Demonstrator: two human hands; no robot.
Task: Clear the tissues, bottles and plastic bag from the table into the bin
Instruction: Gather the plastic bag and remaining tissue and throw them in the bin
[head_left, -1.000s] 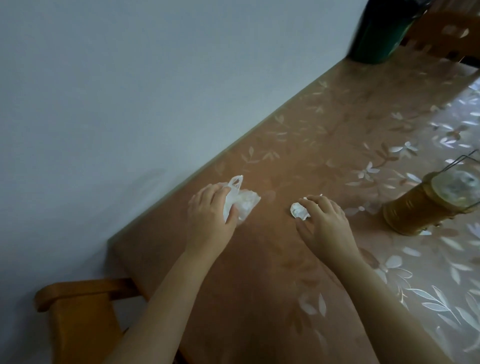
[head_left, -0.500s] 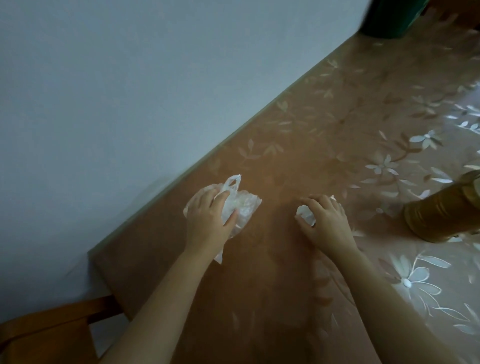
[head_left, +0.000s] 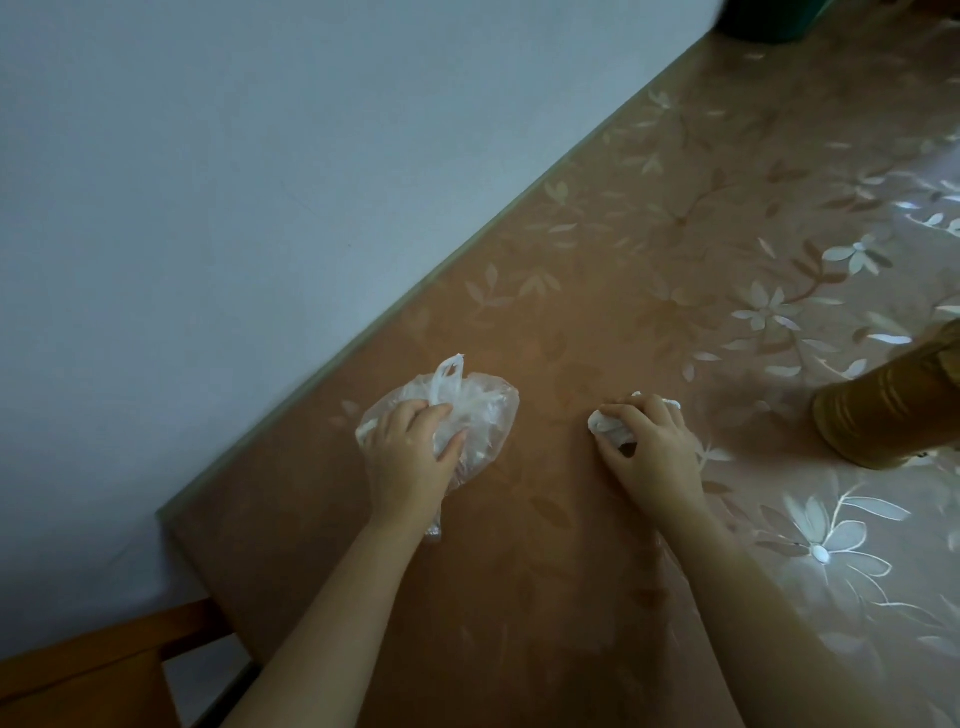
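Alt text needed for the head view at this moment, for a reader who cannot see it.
Two bare hands work on a floral-covered table beside a wall: the left hand grips a crumpled clear plastic bag, the right hand closes on a white tissue. An amber bottle lies at right.

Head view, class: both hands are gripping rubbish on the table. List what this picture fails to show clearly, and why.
- Tissue: mostly covered by the right hand; size unclear.
- Plastic bag: contents blurred by crumpled film; left hand hides part.
- Amber bottle: top cut off by the right edge.
- Green container: cut off by the top edge; cannot confirm it is the bin.
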